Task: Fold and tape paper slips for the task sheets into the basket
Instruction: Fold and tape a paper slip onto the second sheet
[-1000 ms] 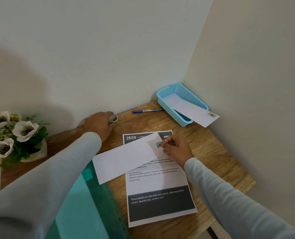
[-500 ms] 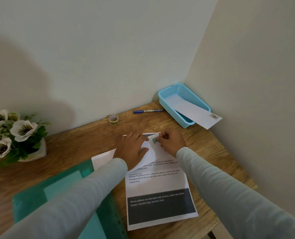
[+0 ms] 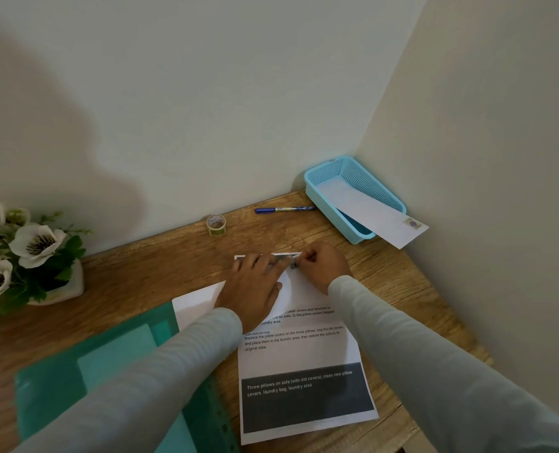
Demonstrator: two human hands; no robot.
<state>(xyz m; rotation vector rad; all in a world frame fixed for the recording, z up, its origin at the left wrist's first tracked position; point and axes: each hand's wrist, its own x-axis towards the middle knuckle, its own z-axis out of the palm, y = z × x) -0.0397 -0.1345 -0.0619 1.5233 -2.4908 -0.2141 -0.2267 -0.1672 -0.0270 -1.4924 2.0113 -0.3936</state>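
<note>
Risk: the tape piece [image 3: 293,265] lands crooked, or lifts off with the skin, if the right hand [image 3: 324,269] pulls away before rubbing it flat. The slip [image 3: 199,297] may spring open or skate if the left hand [image 3: 255,286] eases off. Tape overhanging the slip's edge could bond it to the task sheet [image 3: 297,354] underneath.

Left hand: palm down, fingers straight, pressing the slip at the sheet's top edge. Right hand: grip pinching the tape piece near the sheet's top right corner, just beside the left hand.

The slip lies diagonally across the sheet's top, its tail on the tabletop [image 3: 141,276]. The basket [image 3: 324,204] sits beyond the sheet's far right corner.
</note>
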